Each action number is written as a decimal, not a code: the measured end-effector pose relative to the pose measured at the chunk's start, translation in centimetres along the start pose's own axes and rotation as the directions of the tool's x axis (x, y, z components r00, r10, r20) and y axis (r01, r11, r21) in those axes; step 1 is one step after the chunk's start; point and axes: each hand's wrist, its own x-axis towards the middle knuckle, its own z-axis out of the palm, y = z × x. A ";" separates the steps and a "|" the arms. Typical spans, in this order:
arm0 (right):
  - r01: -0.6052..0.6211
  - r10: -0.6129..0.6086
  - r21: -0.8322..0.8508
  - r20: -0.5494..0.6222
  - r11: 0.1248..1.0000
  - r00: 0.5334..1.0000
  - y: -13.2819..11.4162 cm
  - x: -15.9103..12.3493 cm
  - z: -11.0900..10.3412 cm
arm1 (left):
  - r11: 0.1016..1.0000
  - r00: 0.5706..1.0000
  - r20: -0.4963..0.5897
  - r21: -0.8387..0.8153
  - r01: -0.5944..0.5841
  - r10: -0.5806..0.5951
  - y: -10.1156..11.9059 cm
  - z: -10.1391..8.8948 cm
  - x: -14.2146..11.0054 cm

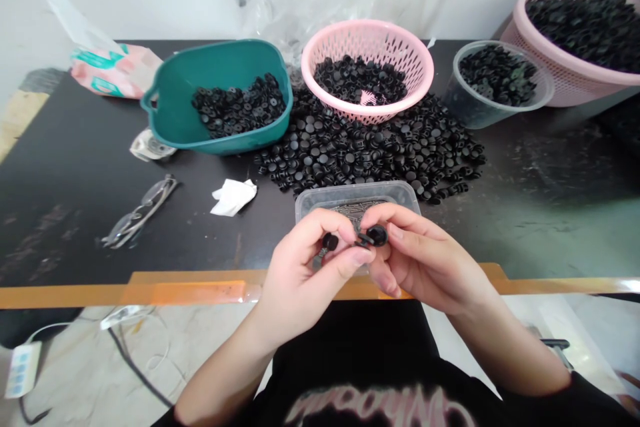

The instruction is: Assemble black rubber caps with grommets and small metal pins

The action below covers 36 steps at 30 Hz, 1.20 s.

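Both my hands meet above the near side of a clear plastic box [357,195] that holds thin metal pins [356,211]. My right hand [425,250] pinches a round black plastic cap [377,235] between thumb and fingers. Against it, my left hand [315,267] grips a small flat black plastic piece [365,239] by thumb and forefinger. Another small black part [329,241] shows inside the curl of my left fingers. Just beyond the box spreads a heap of black plastic parts [350,147] with round tops.
A green basin [173,90] of black discs, a pink basket [367,30] and a clear tub [463,90] of black parts stand behind. A larger pink basket [530,60] is far right. Glasses [140,213], crumpled tissue [234,197] and a tissue pack [117,70] lie left. Orange tape covers the table edge [190,287].
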 end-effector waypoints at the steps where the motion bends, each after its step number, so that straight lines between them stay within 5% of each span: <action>1: -0.001 0.001 0.001 -0.012 1.000 1.000 0.0 0.0 0.0 | 1.000 1.000 -0.014 0.020 -0.005 0.005 0.1 0.0 0.0; 8: 0.012 -0.015 -0.051 -0.059 0.999 0.998 0.1 0.1 0.1 | 0.969 0.987 -0.040 0.199 -0.147 0.157 0.1 0.3 0.2; 12: 0.064 -0.076 -0.131 -0.089 0.989 0.993 0.1 -0.1 0.2 | 0.850 0.946 -0.004 0.439 -0.290 0.325 -0.1 0.2 0.0; 17: 0.137 -0.155 -0.291 -0.040 0.947 0.987 0.2 -0.6 0.4 | 0.708 0.920 0.138 0.601 -0.372 0.367 0.2 0.0 0.0; 21: 0.175 -0.255 -0.512 -0.090 0.841 0.963 -0.2 -1.0 0.8 | 0.863 0.955 0.104 0.409 -0.297 0.279 0.3 0.1 0.2; 24: 0.152 -0.318 -0.734 -0.091 0.662 0.944 -0.3 -1.3 1.0 | 0.980 0.995 0.057 0.179 -0.088 0.079 0.2 0.3 -0.1; 27: 0.184 -0.414 -0.890 -0.006 0.417 0.910 -0.2 -1.4 1.0 | 0.986 0.990 0.040 -0.085 0.140 -0.137 -0.1 0.6 -0.4; 29: 0.209 -0.441 -0.914 0.037 0.349 0.897 0.0 -1.3 0.8 | 0.953 0.981 0.046 -0.234 0.194 -0.189 -0.1 0.8 -0.4; 36: 0.250 -0.357 -0.611 -0.056 0.751 0.933 0.7 -0.8 0.7 | 0.918 0.990 0.058 -0.370 0.141 -0.128 0.4 1.2 -0.3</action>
